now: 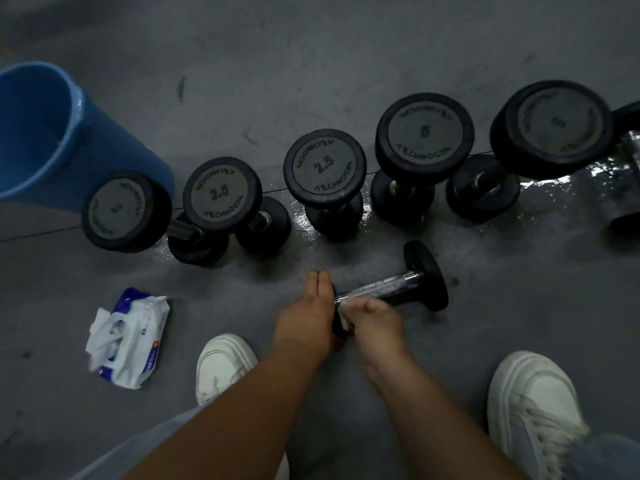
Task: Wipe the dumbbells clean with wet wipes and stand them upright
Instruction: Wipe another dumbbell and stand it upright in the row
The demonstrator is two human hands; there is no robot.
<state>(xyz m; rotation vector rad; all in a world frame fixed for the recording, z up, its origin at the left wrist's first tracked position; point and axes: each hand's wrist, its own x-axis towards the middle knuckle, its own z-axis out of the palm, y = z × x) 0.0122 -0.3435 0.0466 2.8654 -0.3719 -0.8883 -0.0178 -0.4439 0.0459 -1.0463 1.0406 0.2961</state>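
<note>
Your left hand (306, 315) grips the near head of the lying dumbbell (384, 287), likely steadying it on the floor (346, 64) so it cannot roll while you wipe. Your right hand (375, 322) is clenched round a white wet wipe (343, 315), pressing it to the knurled chrome handle right beside that near head. The far head rests free on the floor. This dumbbell lies just in front of the row and ahead of your white shoes (533, 407), probably so it is a short lift into line.

Five upright dumbbells (325, 168) stand on end in a row: two marked 2.5, two marked 5, one number too blurred to read. One lies under your hands, and a further dumbbell (628, 161) lies partly cut off at the right edge. One pack of wet wipes (128, 336) sits on your left, and one blue bucket (45, 133) stands at the row's left end.
</note>
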